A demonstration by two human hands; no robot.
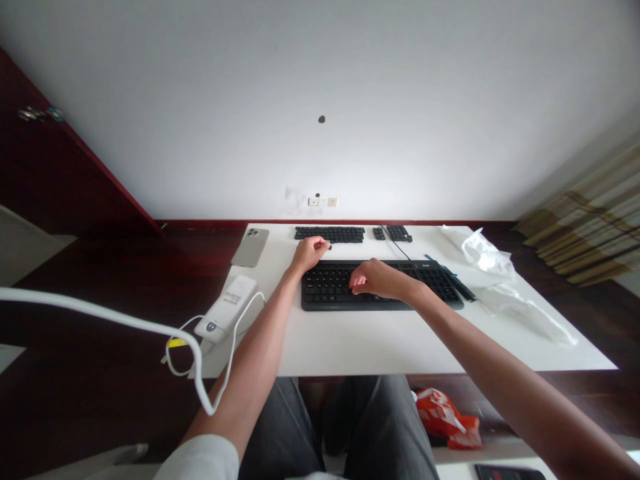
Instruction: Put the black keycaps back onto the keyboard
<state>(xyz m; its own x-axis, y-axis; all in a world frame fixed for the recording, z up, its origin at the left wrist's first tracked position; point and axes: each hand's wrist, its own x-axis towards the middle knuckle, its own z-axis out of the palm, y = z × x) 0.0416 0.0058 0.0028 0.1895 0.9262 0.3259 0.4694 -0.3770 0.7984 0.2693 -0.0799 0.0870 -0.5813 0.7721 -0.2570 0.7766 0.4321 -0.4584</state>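
A black keyboard (330, 305) lies lengthwise on the white table. My right hand (375, 277) is over its middle, fingers curled down towards the keys; whatever the fingertips hold, if anything, is hidden. Beyond the keyboard's upper left edge, my left hand (309, 255) is closed with thumb and fingers together. A small dark piece shows by its fingertips, but whether it is gripped cannot be seen. Just past that hand, loose black keycaps (340, 234) are laid out in rows. Smaller groups of keycaps (397, 233) sit to their right.
A phone (251, 248) and a white power bank (231, 303) with a white cable (125, 319) are at left. Right of the keyboard lie a dark slim tool (459, 283) and crumpled clear plastic (483, 252). The table (350, 347) stands near a wall with sockets (323, 202).
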